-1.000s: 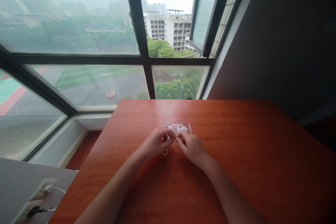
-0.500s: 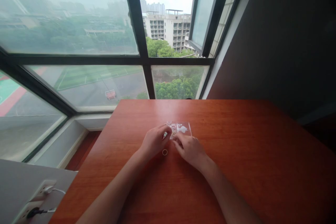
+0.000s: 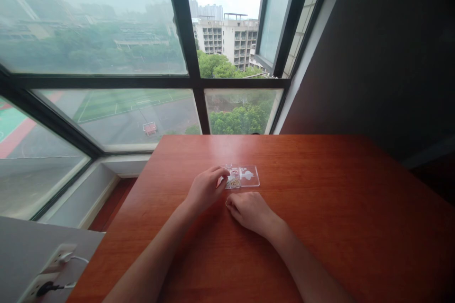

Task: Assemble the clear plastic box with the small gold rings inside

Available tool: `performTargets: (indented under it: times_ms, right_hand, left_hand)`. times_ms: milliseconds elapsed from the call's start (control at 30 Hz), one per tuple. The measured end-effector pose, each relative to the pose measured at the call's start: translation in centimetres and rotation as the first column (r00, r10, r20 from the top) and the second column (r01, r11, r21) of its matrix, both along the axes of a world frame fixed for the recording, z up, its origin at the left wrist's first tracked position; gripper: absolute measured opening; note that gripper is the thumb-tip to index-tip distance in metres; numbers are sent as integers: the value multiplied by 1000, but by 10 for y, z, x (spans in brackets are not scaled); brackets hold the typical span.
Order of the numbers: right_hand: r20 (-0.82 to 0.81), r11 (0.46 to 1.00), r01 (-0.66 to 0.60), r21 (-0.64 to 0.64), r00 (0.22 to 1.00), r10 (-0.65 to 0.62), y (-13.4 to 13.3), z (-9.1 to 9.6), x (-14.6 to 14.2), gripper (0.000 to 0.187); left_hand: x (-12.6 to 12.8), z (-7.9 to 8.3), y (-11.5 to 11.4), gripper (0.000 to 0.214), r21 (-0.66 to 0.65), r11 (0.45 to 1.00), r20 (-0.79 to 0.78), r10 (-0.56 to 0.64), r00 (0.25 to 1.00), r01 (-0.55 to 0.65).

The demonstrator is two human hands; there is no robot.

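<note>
A small clear plastic box (image 3: 250,177) lies on the table with its lid folded open to the right. White printing shows on the lid. Gold-coloured rings (image 3: 235,183) sit in one of the compartments on its left half. My left hand (image 3: 208,187) is closed at the left side of the box, thumb and forefinger gripping its edge and hiding part of it. Nearer to me, my right hand (image 3: 250,208) rests low on the table, its fingertips pinched on a small ring (image 3: 226,203) whose left rim peeks out.
The reddish-brown wooden table (image 3: 337,208) ends at its left edge above the floor. Behind it stand dark-framed windows (image 3: 197,80), one pane swung open. Plugs sit in wall sockets (image 3: 50,270) at lower left. A grey cloth hangs at the top.
My right hand has moved from the box toward me and closed on the ring that lay loose on the table. My left hand has stayed at the box with only a slight shift.
</note>
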State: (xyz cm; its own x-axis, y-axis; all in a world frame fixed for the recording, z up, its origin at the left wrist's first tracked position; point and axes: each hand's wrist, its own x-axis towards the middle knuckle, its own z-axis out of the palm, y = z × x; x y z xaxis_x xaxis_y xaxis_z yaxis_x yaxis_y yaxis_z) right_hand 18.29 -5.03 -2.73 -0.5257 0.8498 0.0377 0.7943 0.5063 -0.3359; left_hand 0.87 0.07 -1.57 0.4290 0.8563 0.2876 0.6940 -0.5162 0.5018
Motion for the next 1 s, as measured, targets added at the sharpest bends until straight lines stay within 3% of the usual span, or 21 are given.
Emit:
performTargets:
  times_ms: [200, 500, 733, 1000]
  right_hand:
    - [26, 998, 59, 31, 998, -59, 6, -1, 7, 19]
    - [-185, 983, 180, 29, 968, -172, 11, 6, 21, 11]
    - [-216, 969, 240, 60, 951, -222, 12, 4, 23, 14]
    - [-221, 965, 256, 62, 946, -237, 11, 9, 22, 14]
  left_hand:
    - [1, 3, -2, 20, -40, 998, 46, -50, 998, 52]
    - [2, 5, -3, 20, -123, 983, 120, -125, 985, 139]
    - [7, 7, -7, 28, -231, 947, 266, -159, 951, 223]
    - [10, 13, -8, 15, -281, 921, 293, -186, 938, 271]
